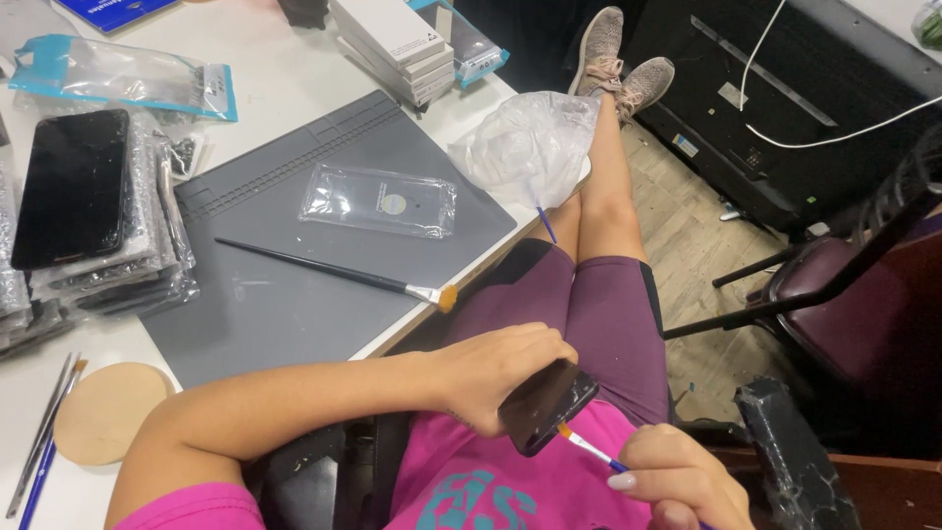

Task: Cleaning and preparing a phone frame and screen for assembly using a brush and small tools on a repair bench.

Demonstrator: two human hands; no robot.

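Both hands are closed on something, above the person's lap, just off the table's near edge. Left hand point(500, 373) has its grip wrapped around a dark phone point(548, 404), fingers curled over the upper edge, and the phone is tilted with its dark face toward the other hand. Right hand point(677, 481) pinches a small brush point(587, 448) with a blue handle and an orange tip; the tip touches the lower edge of the phone.

On the table, a grey work mat point(285, 294) lies along the near edge. On this mat a long black brush point(334, 270) lies diagonally, and its orange bristles reach just to the near edge of the table. Beyond it, near the middle of the mat, lies a clear plastic packet point(379, 200). A crumpled plastic bag point(530, 147) sits at the right corner of the table, with a thin blue stick point(545, 224) hanging out below it. At the left edge there is a stack of bagged phones point(83, 216), and near the near-left corner a round wooden disc point(106, 412) with two thin brushes point(44, 437) beside it. White boxes point(397, 44) stand at the far edge.
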